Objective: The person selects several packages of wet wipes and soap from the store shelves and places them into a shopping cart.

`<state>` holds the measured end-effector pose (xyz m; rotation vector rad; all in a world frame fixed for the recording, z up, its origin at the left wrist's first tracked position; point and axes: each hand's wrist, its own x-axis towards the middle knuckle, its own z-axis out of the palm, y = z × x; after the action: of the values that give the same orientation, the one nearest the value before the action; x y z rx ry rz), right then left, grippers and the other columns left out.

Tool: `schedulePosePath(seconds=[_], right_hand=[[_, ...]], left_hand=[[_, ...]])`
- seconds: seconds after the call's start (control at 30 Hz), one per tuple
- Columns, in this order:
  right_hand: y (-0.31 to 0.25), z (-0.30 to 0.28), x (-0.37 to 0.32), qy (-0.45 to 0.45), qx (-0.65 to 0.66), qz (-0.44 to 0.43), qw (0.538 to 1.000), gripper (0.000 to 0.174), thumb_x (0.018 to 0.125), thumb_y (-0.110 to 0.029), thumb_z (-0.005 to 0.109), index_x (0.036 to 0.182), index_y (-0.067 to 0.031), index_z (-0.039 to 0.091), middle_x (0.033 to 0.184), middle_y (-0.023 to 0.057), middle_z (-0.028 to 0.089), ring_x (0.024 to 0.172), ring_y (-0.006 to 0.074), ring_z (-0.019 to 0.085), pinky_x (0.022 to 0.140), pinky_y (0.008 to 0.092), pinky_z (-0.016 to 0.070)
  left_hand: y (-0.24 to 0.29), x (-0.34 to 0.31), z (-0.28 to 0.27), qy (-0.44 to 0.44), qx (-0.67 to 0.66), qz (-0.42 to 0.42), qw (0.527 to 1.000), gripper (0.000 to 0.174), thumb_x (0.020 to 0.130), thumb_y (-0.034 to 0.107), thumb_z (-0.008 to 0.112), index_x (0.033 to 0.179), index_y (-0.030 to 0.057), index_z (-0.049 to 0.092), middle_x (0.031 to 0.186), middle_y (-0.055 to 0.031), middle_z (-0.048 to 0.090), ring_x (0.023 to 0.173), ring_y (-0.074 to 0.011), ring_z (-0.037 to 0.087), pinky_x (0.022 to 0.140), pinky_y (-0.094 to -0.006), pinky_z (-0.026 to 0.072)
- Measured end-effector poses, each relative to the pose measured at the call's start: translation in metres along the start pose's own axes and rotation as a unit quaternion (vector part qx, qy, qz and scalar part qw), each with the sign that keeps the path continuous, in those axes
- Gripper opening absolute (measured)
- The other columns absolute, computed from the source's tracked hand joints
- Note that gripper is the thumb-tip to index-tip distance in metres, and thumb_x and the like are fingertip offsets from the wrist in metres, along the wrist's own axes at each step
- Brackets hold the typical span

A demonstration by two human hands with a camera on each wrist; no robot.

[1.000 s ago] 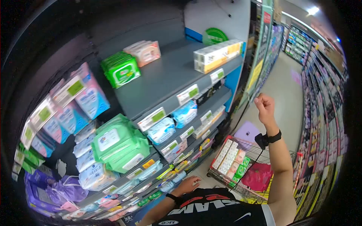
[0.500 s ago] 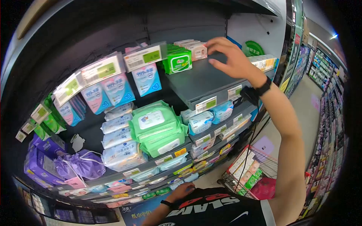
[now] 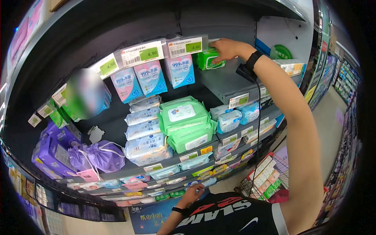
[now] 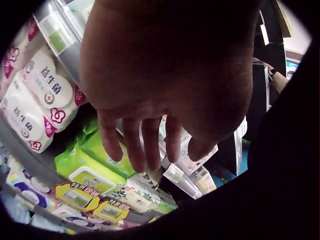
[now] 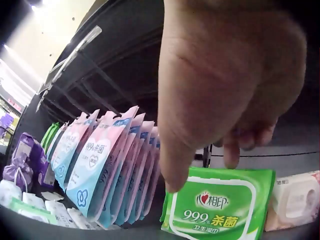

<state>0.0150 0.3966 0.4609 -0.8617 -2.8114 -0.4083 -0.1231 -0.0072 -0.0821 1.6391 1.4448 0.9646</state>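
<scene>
On the upper shelf, my right hand [image 3: 231, 50] reaches over a green wipes pack [image 3: 207, 60]. In the right wrist view the thumb of my right hand [image 5: 225, 75] lies at the front of the green pack [image 5: 220, 205], with the other fingers bent behind its top edge; a firm grip cannot be made out. A pink pack [image 5: 295, 200] stands beside it. My left hand [image 3: 192, 192] hangs low by the lower shelves with relaxed fingers. In the left wrist view my left hand [image 4: 170, 80] holds nothing, fingers loosely extended before shelved packs.
Hanging blue-and-pink packs [image 3: 150, 78] and price tags [image 3: 145, 53] flank the right arm. Below stand large green packs [image 3: 184, 121] and purple bags [image 3: 103, 156]. A loaded shopping cart [image 3: 280, 168] stands at the lower right. A dark cable hangs from the right wrist.
My right hand has moved from above the aisle to the upper shelf and over the green pack. The view has turned left toward the shelves. My left hand stays low.
</scene>
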Motion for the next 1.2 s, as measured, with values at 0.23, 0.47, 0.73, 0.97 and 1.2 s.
schedulePosePath(seconds=[0.23, 0.47, 0.73, 0.97, 1.2], right_hand=[[0.002, 0.019, -0.028, 0.111, -0.075, -0.053, 0.990, 0.083, 0.070, -0.031, 0.086, 0.138, -0.0020, 0.048, 0.121, 0.0254, 0.063, 0.115, 0.0433, 0.059, 0.100, 0.0459, 0.0478], [0.017, -0.002, -0.071, 0.115, 0.120, -0.052, 0.985, 0.065, 0.082, -0.028, 0.081, 0.134, -0.0050, 0.049, 0.120, 0.0246, 0.063, 0.111, 0.0385, 0.063, 0.093, 0.0450, 0.0495], [-0.037, 0.004, -0.215, 0.534, 0.103, -0.009, 0.839, 0.049, 0.091, -0.021, 0.071, 0.132, -0.0021, 0.053, 0.121, 0.0121, 0.062, 0.110, 0.0235, 0.061, 0.096, 0.0355, 0.0486], [-0.064, 0.145, -0.464, 0.379, 0.859, 0.145, 0.312, 0.058, 0.102, -0.042, 0.049, 0.143, -0.0012, 0.047, 0.128, 0.0204, 0.057, 0.108, 0.0331, 0.059, 0.103, 0.0447, 0.0488], [-0.123, 0.257, -0.598, 0.504, 0.814, 0.272, 0.096, 0.080, 0.090, -0.064, 0.059, 0.140, -0.0024, 0.050, 0.124, 0.0186, 0.057, 0.100, 0.0272, 0.057, 0.093, 0.0381, 0.0499]], left_hand=[[-0.003, -0.004, 0.000, -0.036, 0.002, -0.012, 0.999, 0.026, 0.095, 0.022, 0.067, 0.114, 0.0038, 0.067, 0.107, -0.0143, 0.070, 0.096, -0.0290, 0.070, 0.080, -0.0378, 0.0556], [-0.001, 0.017, 0.009, -0.095, 0.017, 0.021, 0.995, 0.026, 0.095, 0.021, 0.068, 0.114, 0.0044, 0.067, 0.106, -0.0146, 0.071, 0.099, -0.0294, 0.070, 0.085, -0.0383, 0.0549], [-0.013, 0.036, 0.041, -0.155, -0.001, 0.021, 0.988, 0.024, 0.093, 0.020, 0.070, 0.112, 0.0066, 0.066, 0.104, -0.0129, 0.070, 0.098, -0.0297, 0.069, 0.085, -0.0386, 0.0545], [0.012, 0.059, 0.066, -0.243, -0.009, 0.017, 0.970, 0.026, 0.092, 0.018, 0.069, 0.113, 0.0040, 0.066, 0.105, -0.0138, 0.070, 0.098, -0.0293, 0.069, 0.086, -0.0382, 0.0543], [0.018, 0.065, 0.104, -0.400, 0.069, 0.062, 0.912, 0.027, 0.093, 0.022, 0.069, 0.115, 0.0068, 0.066, 0.110, -0.0129, 0.069, 0.101, -0.0297, 0.068, 0.087, -0.0387, 0.0538]])
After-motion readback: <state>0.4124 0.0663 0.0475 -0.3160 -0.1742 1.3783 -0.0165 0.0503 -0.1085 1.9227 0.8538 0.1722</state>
